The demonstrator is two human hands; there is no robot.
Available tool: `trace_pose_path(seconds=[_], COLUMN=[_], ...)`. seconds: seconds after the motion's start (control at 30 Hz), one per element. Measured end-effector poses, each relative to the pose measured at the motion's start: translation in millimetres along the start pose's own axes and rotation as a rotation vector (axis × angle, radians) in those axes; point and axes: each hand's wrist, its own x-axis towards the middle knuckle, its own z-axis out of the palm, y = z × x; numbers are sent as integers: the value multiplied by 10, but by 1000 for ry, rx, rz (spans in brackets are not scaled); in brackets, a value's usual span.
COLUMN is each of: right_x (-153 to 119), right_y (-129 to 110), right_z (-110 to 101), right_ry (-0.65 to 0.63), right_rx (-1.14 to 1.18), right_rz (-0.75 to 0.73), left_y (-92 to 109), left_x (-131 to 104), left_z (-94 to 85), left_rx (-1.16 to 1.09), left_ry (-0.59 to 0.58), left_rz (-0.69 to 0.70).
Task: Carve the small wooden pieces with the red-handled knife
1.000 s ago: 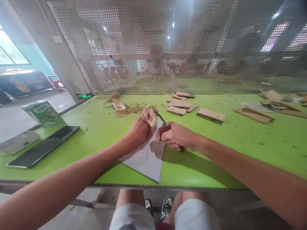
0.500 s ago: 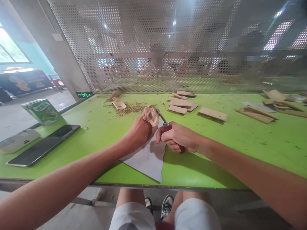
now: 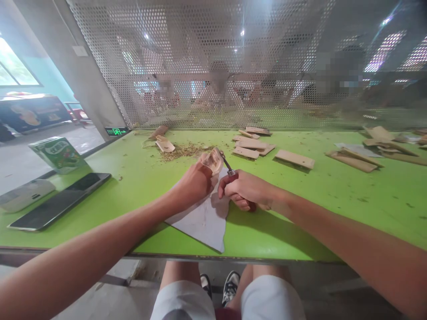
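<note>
Three things sit toward the left end of the green table (image 3: 140,173), well apart from your hands: a pale device (image 3: 26,195), a dark flat slab (image 3: 60,202) and an upright green carton (image 3: 63,155), probably set there to leave you elbow room. Shavings (image 3: 183,152) lie scattered just beyond your left hand (image 3: 196,178), which is closed round a carved piece (image 3: 213,162), likely to brace it against pressure from the right. That piece is over the far end of a white sheet (image 3: 203,220), near the table's middle. It looks pale, hollowed and uneven at the rim; finer cuts are too blurred to read. At its right side is the metal shaft of a tool (image 3: 230,172); whether they touch, I cannot tell. Your right hand (image 3: 247,189) is wrapped round its red handle, presumably for control. Farther right, a flat slat (image 3: 295,160) lies apart.
</note>
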Motion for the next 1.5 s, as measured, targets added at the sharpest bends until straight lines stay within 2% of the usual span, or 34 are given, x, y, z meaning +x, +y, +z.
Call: trace_pose_path(seconds=[0.1, 0.17, 0.2, 0.33, 0.43, 0.5, 0.63, 0.7, 0.87, 0.97, 1.07, 1.17, 1.3, 1.5], right_x=[-36, -54, -58, -47, -52, -79, -149, -160, -82, -12, 34, 47, 35, 51], right_y=[-70, -102, -107, -72, -62, -89, -158, -158, -67, -26, -35, -79, -135, -148], right_z=[-10, -4, 2, 29, 47, 66, 141, 179, 158, 81, 22, 10, 31, 15], right_ry=[-176, -299, -319, -184, -109, -123, -267, -277, -104, -51, 5, 132, 277, 375], right_rx=[124, 177, 178, 74, 19, 41, 184, 205, 91, 22, -52, -200, -390, -561], right_rz=[77, 129, 144, 121, 67, 45, 41, 22, -36, -59, -77, -98, -105, -217], left_y=[-36, -29, -19, 24, 54, 86, 157, 177, 185, 189, 201, 215, 236, 263], left_x=[10, 7, 1, -23, -11, 7, 17, 2, -47, -62, -70, -77, -83, -80], left_z=[35, 39, 34, -7, -68, -128, -255, -297, -310, -289, -281, -288, -304, -322], left_rx=[84, 115, 119, 120, 219, 286, 388, 423, 300, 192, 92, 17, -27, -55], left_ry=[-82, -47, -22, 83, 124, 142, 194, 225, 204, 183, 181, 180, 206, 218], left_rz=[7, 32, 36, -80, -81, -72, -107, -91, -148, -188, -246, -298, -308, -318])
